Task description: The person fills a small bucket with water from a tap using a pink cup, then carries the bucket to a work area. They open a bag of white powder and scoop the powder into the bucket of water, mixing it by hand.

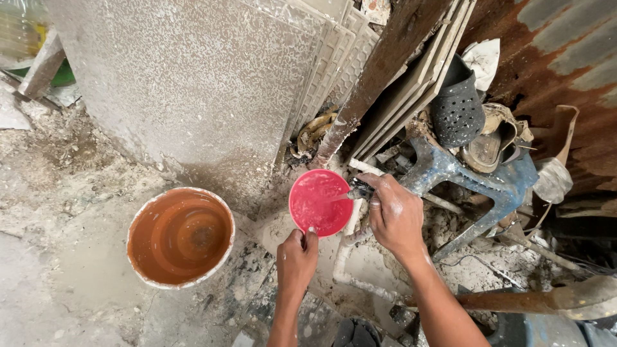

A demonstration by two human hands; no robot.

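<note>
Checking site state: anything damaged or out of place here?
Yes. A blue plastic stool lies tipped on its side in rubble, right of the red bowl. Behind it, the corrugated metal wall is heavily rusted.

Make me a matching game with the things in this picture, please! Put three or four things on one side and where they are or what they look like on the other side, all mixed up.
Things:
1. Small bowl
2. Bucket
3. Perforated shoe
4. Left hand

Descriptions:
A. Dark, propped near the rusty metal sheet
B. Pinches the bowl's near rim
C. Pink-red, smeared with white paste
D. Orange inside, standing on the dusty floor

Pairs: 1-C, 2-D, 3-A, 4-B

The right hand holds a small tool at the bowl's far edge.
</note>
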